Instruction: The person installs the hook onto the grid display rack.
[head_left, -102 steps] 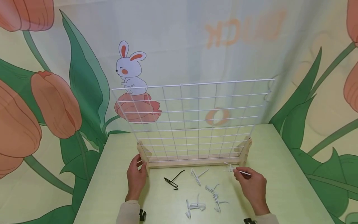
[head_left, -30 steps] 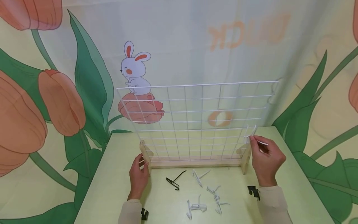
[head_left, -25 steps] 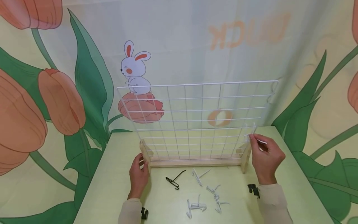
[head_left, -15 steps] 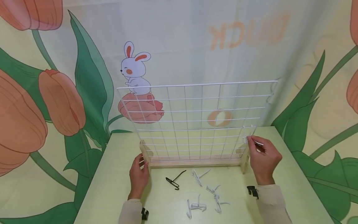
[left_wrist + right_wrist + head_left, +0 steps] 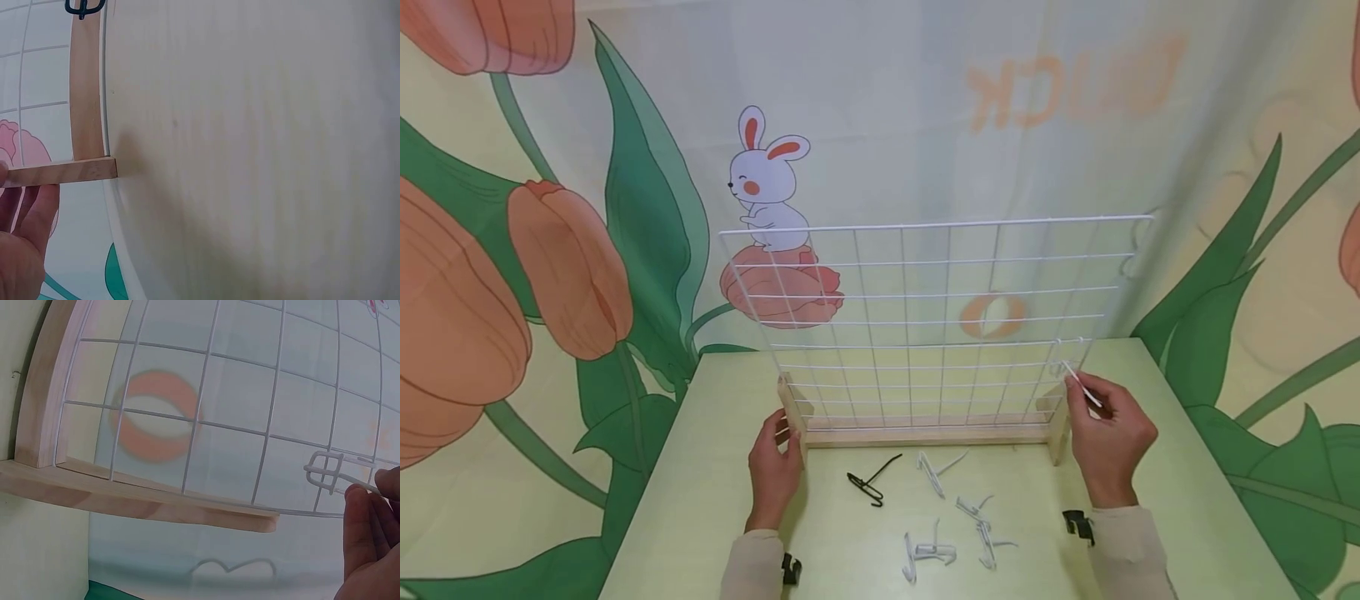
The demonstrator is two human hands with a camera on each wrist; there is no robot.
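Observation:
A white wire grid panel (image 5: pixel 925 225) stands upright in a wooden base (image 5: pixel 925 437). My left hand (image 5: pixel 772 468) grips the base's left side piece, with thumb and fingers on opposite faces of the wood (image 5: pixel 69 172) in the left wrist view. At the grid's right edge, my right hand (image 5: pixel 1108 442) pinches a white wire hook (image 5: pixel 326 472) by its prong. The hook's two upper ends meet a horizontal grid wire in the head view; whether they are seated over it, I cannot tell. In the right wrist view, the hook's looped end lies against the grid.
On the table (image 5: pixel 685 500) before the base lie a black wire hook (image 5: pixel 867 488) and several white ones, including a hook (image 5: pixel 932 477) near the base and a hook (image 5: pixel 910 558) nearer me. A printed curtain (image 5: pixel 880 150) hangs behind.
My right hand has lifted the white hook from the table up to the grid's right edge. Lately the hook shifted slightly left and its prong tilted more steeply. My left hand keeps its grip.

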